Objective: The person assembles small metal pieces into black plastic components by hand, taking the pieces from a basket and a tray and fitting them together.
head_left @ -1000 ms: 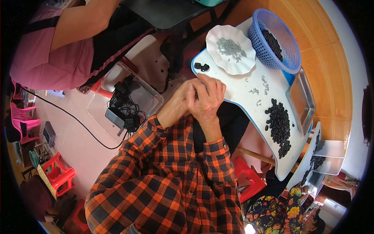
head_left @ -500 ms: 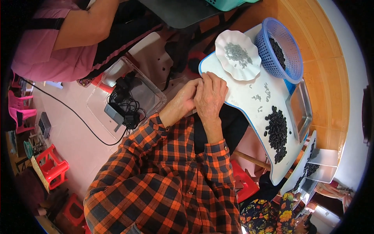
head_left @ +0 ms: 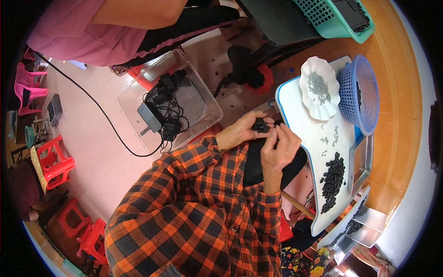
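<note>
My left hand (head_left: 243, 131) is turned palm up and cups a small heap of black oval pieces (head_left: 260, 125) in its fingers. Close beside it, my right hand (head_left: 280, 148) has thumb and fingers pinched together; a dark bit shows by the fingertips, too small to name. Both hands are at the left edge of a white, blue-rimmed board (head_left: 302, 108). On that board lie a pile of similar black pieces (head_left: 333, 181) and some small grey pieces (head_left: 335, 136). A white scalloped plate (head_left: 324, 112) with more grey bits stands at its far end.
A blue perforated basket (head_left: 349, 108) and a metal tray (head_left: 362, 159) stand along the board's right side. A green basket (head_left: 318, 16) is at the far right. Left lies a clear box (head_left: 213, 115) with black cables (head_left: 170, 108). Another person's leg (head_left: 184, 30) is at the far left.
My hands have parted from being pressed together, uncovering the black pieces in my left palm. The view has shifted, so the board now appears farther right and lower.
</note>
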{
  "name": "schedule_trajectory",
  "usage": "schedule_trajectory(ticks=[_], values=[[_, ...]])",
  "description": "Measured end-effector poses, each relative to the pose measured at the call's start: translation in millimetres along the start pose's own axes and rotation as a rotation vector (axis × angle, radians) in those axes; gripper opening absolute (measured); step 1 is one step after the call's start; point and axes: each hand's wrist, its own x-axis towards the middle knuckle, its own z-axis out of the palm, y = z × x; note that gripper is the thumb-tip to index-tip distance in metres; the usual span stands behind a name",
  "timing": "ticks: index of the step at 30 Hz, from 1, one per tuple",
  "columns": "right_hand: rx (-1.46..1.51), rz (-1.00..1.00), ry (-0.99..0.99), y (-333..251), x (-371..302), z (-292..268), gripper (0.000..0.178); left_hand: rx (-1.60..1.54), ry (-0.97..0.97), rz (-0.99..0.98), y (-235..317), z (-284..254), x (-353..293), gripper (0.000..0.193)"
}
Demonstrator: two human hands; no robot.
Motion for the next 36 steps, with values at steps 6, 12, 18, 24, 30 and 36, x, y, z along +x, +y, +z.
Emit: schedule_trajectory(ticks=[6, 12, 18, 24, 30, 36], values=[[-0.044, 0.064, 0.007, 5, -12, -18, 0.014, 0.025, 0.18, 0.17, 17, -83, 77, 0.026], [-0.05, 0.144, -0.043, 13, -28, -31, 0.012, -0.087, -0.003, 0.299, 33, -137, 126, 0.024], [-0.141, 0.222, -0.045, 22, -35, -48, 0.01, 0.457, -0.086, 0.914, 48, -56, 185, 0.025], [-0.177, 0.178, -0.005, 24, -34, -49, 0.01, 0.229, -0.149, 0.658, 63, -106, 209, 0.029], [-0.079, 0.21, 0.015, 14, -41, -42, 0.013, 1.013, -0.151, 0.773, 24, -168, 150, 0.03], [-0.06, 0.198, 0.074, 16, -41, -50, 0.015, 1.136, -0.397, 1.081, 19, -94, 105, 0.02]])
